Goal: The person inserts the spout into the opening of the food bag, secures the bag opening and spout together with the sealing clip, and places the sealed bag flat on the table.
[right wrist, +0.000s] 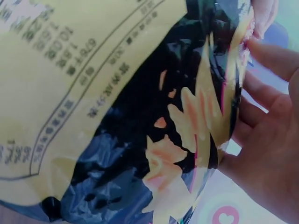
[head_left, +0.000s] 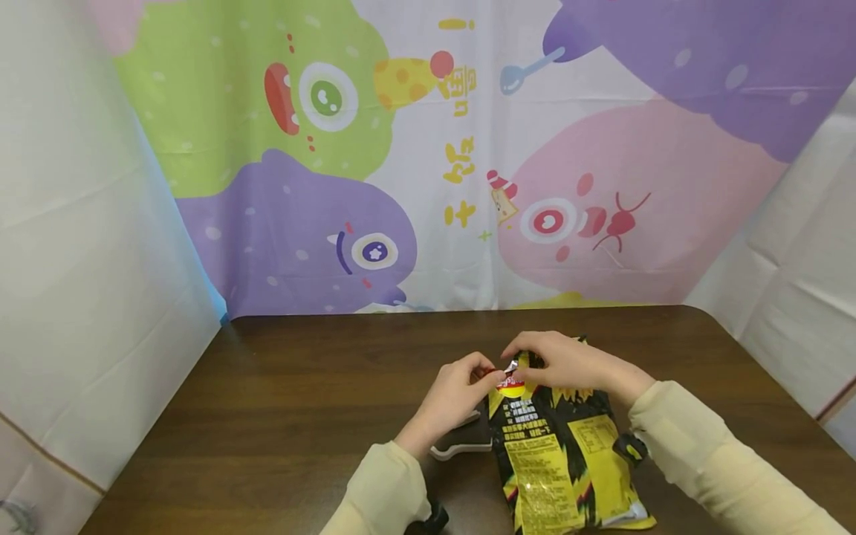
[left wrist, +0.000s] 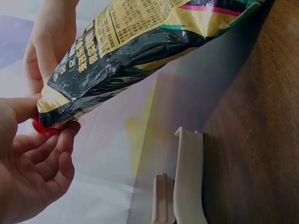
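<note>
A black and yellow bag of chips [head_left: 535, 453] leans up from the table, its printed back towards me. My left hand [head_left: 455, 394] pinches the bag's upper left corner between thumb and fingers. In the left wrist view, a red patch [left wrist: 43, 127] shows at those fingertips. My right hand [head_left: 565, 364] arches over the top edge and grips it, the thumb on the near side. A small silvery bit of the top edge [head_left: 512, 366] sticks up between the two hands. The right wrist view shows the bag's side [right wrist: 177, 140] close up, with printed chips.
Left of the bag, partly behind my left wrist, lies a dark thing with a pale rim [head_left: 461, 448]. From the left wrist it appears as pale, narrow upright pieces [left wrist: 189, 177]. The brown wooden table [head_left: 301, 416] ends at a printed cloth [head_left: 455, 275].
</note>
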`<state>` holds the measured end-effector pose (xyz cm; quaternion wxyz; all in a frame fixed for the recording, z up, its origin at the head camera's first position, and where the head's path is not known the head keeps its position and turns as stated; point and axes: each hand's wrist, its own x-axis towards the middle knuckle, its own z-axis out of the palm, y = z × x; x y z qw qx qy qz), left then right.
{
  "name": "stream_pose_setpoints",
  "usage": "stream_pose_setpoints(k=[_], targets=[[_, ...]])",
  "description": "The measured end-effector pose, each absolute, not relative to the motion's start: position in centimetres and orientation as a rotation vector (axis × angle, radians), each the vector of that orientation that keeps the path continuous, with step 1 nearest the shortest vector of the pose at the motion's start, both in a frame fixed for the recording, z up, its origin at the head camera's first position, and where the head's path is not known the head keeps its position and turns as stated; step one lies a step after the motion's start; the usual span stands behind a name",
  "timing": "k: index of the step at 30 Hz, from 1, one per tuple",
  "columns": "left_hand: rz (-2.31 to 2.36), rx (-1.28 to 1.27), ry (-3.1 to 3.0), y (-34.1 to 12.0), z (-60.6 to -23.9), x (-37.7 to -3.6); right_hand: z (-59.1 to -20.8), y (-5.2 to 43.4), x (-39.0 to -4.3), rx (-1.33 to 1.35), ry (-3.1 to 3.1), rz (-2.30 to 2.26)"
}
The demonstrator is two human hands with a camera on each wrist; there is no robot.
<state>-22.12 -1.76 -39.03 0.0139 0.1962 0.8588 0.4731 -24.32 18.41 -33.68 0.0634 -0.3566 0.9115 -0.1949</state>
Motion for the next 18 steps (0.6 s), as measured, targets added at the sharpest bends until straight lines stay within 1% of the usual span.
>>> stream_pose_setpoints(k=[8,18], targets=[[1.475,0.638,2.68,-1.77,-39.01,-22.04,-33.81,18.29,-24.37,-1.003,2.646,-0.636],[1.484,0.634,2.669,-1.64,-39.16,-22.05,-33.79,18.17,-24.21,-1.003,2.635,-0.665]])
